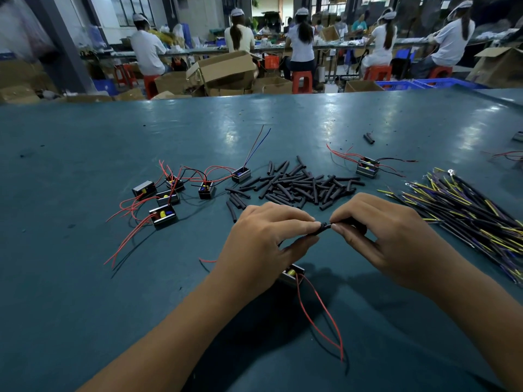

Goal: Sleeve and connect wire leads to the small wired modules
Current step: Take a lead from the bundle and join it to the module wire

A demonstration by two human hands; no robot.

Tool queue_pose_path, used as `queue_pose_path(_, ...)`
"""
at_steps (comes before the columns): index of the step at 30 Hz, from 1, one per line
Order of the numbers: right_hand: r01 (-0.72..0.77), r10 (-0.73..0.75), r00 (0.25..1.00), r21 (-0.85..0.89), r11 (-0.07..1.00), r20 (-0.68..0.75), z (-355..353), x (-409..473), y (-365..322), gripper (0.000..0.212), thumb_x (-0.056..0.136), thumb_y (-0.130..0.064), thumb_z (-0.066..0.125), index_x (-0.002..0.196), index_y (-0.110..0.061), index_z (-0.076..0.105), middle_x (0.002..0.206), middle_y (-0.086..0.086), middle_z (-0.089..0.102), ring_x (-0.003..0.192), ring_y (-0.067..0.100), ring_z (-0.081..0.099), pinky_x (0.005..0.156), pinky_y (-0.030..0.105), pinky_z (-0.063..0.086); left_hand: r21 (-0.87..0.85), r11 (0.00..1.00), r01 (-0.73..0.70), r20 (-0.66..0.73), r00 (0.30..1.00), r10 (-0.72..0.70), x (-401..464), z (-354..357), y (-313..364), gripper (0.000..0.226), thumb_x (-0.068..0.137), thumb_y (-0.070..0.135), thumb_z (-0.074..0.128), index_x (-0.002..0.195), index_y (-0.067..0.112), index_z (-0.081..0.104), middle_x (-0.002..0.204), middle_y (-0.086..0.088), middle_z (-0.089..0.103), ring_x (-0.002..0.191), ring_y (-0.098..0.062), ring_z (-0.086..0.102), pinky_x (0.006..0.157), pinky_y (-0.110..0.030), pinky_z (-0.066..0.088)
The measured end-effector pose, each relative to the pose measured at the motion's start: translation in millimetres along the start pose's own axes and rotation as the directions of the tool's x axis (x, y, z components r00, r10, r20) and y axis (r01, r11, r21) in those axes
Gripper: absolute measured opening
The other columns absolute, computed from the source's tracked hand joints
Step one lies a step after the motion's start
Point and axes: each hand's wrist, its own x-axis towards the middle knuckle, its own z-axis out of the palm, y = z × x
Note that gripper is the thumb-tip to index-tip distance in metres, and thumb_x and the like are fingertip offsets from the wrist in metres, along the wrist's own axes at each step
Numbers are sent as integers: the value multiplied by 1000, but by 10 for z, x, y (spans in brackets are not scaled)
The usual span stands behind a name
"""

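Left hand (264, 239) and right hand (376, 233) pinching black sleeve (322, 227).

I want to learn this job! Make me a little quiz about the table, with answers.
1. True or false: both hands pinch one black sleeve.
2. Which pile lies beside the right hand: A) striped leads, B) red stools, C) boxes?
3. Where is the module being worked on?

Key
1. True: left hand and right-hand fingers meet on it.
2. A.
3. Under the left hand, red wires trailing toward the table edge.
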Motion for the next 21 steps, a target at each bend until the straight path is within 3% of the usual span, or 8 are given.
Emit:
queue_pose_path(3,6,-6,1000,4,1000,5,9,-9,-22,12,96,-18,56,93,-11,65,83,-5,54,71,10,46,64,32,46,-102,992,76,39,997,-73,15,-38,-11,18,88,20,77,106,19,80,102,8,75,96,-13,69,82,-47,52)
queue_pose_path(6,11,-11,1000,10,1000,-4,20,-9,-28,11,96,-16,56,93,-9,65,84,-3,56,72,13,49,65,35,48,-154,965,212,108,975,-197,2,-63,12,35,87,30,78,120,20,72,103,10,72,94,-4,65,87,-18,49)
queue_pose_path(7,15,-15,1000,12,1000,-7,22,-6,-26,11,96,-14,57,93,-8,65,84,-2,56,73,14,50,65,35,48,-150,958,244,128,966,-226,-2,-66,18,39,85,35,78,121,21,71,104,11,71,95,-3,63,87,-16,48)
queue_pose_path(11,32,-32,999,13,999,-3,31,3,-25,12,96,-13,56,93,-6,65,84,0,57,74,18,52,66,38,48,-79,972,223,109,971,-214,10,-53,42,25,85,35,78,103,18,77,97,7,70,91,-12,64,84,-47,50)
queue_pose_path(21,64,-66,996,-41,997,-55,65,13,-6,15,97,-15,56,91,-6,66,84,2,59,76,24,55,73,35,44,6,994,113,48,992,-113,36,-14,88,10,87,20,78,92,11,76,87,2,69,82,-19,59,75,-44,46)
